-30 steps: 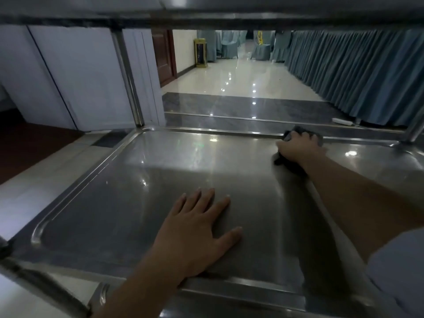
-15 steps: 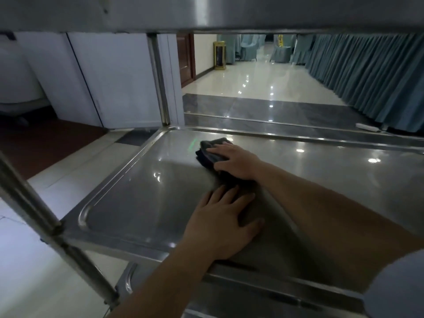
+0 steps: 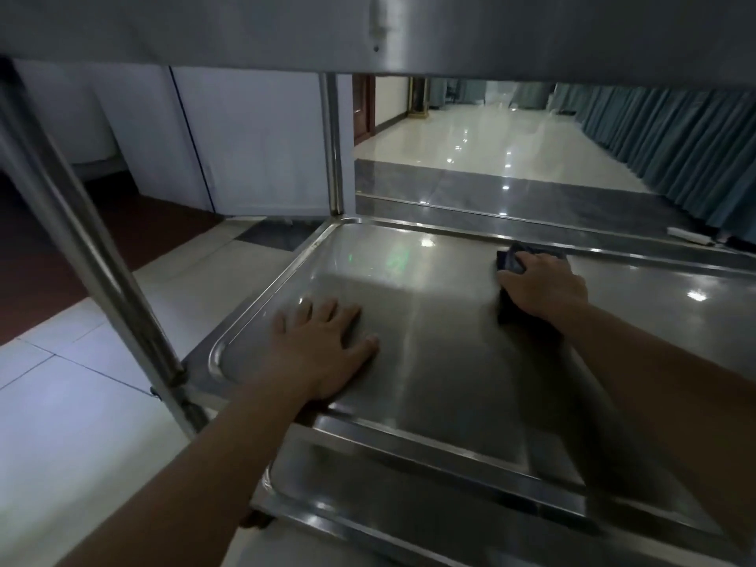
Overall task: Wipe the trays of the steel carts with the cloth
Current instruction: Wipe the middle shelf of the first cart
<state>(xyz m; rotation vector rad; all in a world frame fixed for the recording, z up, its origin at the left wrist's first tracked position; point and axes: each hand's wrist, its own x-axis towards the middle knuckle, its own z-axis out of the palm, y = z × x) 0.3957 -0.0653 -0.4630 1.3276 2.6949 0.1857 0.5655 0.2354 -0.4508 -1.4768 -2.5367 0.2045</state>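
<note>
Inside tray (image 3: 429, 321): dark cloth (image 3: 511, 259) under right hand (image 3: 540, 286), left hand (image 3: 323, 345) flat.

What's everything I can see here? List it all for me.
tray: one, steel grey, middle shelf of the cart, being wiped
lower tray: one, steel grey, beneath it
upper shelf: one, steel grey, overhead
cart posts: two in view, steel, left side
cloth: one, dark, at the tray's far edge under the right hand
curtains: blue-green, along the right wall
floor: pale glossy tiles, hallway beyond
left hand: flat on the tray, empty
right hand: pressing the cloth
</note>
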